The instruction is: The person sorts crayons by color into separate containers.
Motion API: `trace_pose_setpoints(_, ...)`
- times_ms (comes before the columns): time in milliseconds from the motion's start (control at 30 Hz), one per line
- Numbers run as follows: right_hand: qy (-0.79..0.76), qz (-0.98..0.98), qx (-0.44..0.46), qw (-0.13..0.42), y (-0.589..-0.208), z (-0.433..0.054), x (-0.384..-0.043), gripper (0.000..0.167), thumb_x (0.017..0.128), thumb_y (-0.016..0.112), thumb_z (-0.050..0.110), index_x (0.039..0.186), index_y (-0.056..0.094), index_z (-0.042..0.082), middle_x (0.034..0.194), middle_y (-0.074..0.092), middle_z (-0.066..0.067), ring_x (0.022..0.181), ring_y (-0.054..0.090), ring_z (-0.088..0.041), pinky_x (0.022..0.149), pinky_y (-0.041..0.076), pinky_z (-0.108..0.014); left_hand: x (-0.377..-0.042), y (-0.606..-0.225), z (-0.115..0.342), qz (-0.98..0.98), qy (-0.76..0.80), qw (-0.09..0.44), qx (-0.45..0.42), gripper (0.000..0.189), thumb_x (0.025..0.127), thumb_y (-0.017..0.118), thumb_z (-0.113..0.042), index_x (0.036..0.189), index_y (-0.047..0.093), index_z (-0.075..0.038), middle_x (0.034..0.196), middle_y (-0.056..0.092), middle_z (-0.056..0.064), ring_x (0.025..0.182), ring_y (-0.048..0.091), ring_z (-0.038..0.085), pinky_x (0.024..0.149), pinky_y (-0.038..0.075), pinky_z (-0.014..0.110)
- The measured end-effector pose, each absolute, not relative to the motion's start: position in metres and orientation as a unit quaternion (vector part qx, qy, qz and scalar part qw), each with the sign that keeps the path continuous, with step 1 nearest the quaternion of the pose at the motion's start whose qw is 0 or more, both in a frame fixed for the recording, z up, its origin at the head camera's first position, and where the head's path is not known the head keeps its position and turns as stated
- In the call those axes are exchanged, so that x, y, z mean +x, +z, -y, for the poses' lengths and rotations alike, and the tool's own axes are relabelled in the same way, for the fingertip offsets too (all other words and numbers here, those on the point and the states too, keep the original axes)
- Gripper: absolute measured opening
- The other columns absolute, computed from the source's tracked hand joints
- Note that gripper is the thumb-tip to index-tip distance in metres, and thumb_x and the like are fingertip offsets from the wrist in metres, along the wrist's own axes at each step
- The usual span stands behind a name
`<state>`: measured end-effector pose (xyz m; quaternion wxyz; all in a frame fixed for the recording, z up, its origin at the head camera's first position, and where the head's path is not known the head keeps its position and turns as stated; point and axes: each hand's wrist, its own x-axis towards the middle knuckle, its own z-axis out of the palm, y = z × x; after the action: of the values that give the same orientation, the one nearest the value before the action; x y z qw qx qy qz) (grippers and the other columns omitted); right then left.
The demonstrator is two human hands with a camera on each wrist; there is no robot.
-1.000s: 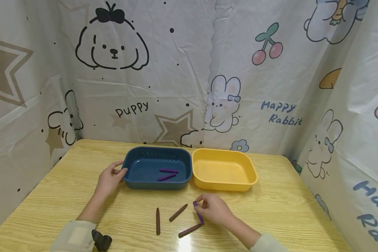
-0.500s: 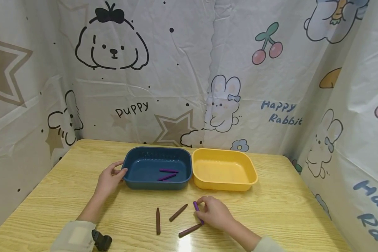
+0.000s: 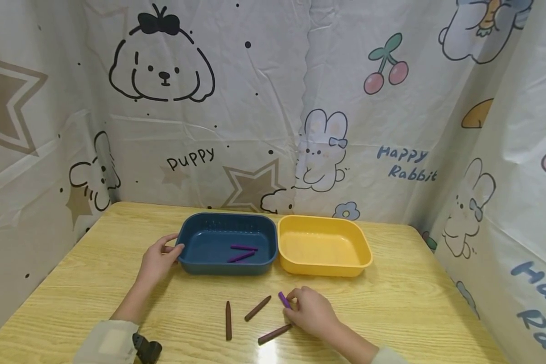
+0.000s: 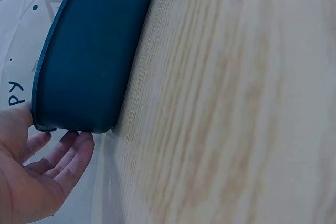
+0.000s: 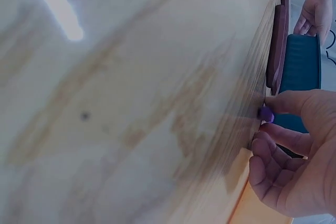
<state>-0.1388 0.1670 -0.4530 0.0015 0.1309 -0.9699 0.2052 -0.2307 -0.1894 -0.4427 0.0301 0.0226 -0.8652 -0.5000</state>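
Observation:
In the head view my left hand [image 3: 156, 260] holds the left end of the dark blue bin [image 3: 227, 269], thumb at the rim. The left wrist view shows those fingertips [image 4: 84, 139] against the bin's end wall. My right hand [image 3: 313, 311] pinches a purple crayon [image 3: 284, 299] between thumb and forefinger, low over the table; its near end is hidden by the fingers. From the right wrist its purple end [image 5: 265, 114] shows between the fingertips. Two more purple crayons [image 3: 243, 247] lie inside the blue bin.
Three brown crayons lie on the wooden table: one upright in view [image 3: 228, 320], one slanted crayon [image 3: 257, 308], and one crayon [image 3: 274, 334] beside my right hand. A yellow bin [image 3: 325, 269] stands against the blue one. A printed curtain [image 3: 255, 126] encloses the back and sides.
My right hand has drawn slightly down and to the right, its fingers now covering the near half of the purple crayon. The left hand and both bins stay in place.

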Motion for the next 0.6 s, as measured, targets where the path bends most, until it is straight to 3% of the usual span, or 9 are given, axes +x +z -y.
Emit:
trace_pose_setpoints(200,0.181,0.974,0.133,0.026,-0.4504,-0.1687,-0.1377,0.012,0.078,0.07,0.02,0.087,0.071,0.013,0.068,0.049,0.008,0.056,0.041,-0.003,0.049,0.034,-0.02,-0.2305,-0.4437,0.1902,0.865,-0.501,0.03,0.023,0.051,0.096,0.053,-0.028,0.139,0.042,-0.004,0.111,0.062,0.027,0.08,0.066,0.022,0.076,0.056,0.036)
trace_pose_setpoints(600,0.169,0.974,0.141,0.046,-0.4436,-0.1699,-0.1418,0.009,0.079,0.071,0.019,0.087,0.071,0.015,0.066,0.048,0.009,0.056,0.041,-0.002,0.049,0.033,-0.019,-0.2308,-0.4436,0.1898,0.863,-0.505,0.03,0.024,0.051,0.096,0.053,-0.028,0.139,0.042,-0.004,0.11,0.061,0.027,0.08,0.067,0.023,0.076,0.056,0.035)
